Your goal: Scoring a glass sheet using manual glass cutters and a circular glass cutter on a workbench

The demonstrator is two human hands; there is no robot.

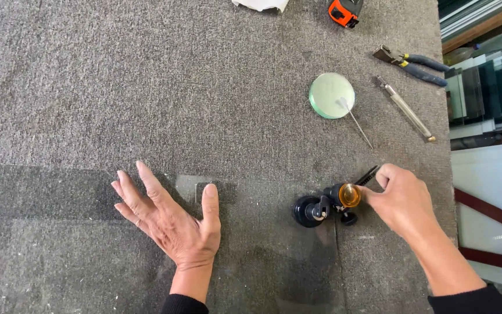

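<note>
Low in the frame, just right of centre, I see my right hand closed around a circle glass cutter: black suction base at its left end, an amber knob beside my fingertips, and a thin black arm running up and right under my fingers. My left hand lies flat and open at lower centre-left, fingers spread, pressing on a clear glass sheet that is hard to make out against the grey carpet-covered table; the sheet's upper edge shows near my thumb.

I judge the glass stiff, brittle and slick, with sharp edges, so I would hold it down with a flat palm as now and lift it only by two opposite edges. The cutter looks light and rigid; its knob and base seem the natural holds, not the thin arm.

Toward the upper right lie a round glass disc with a cotton swab resting on it, a straight glass cutter, blue-handled pliers, and an orange tape measure at the top edge.
</note>
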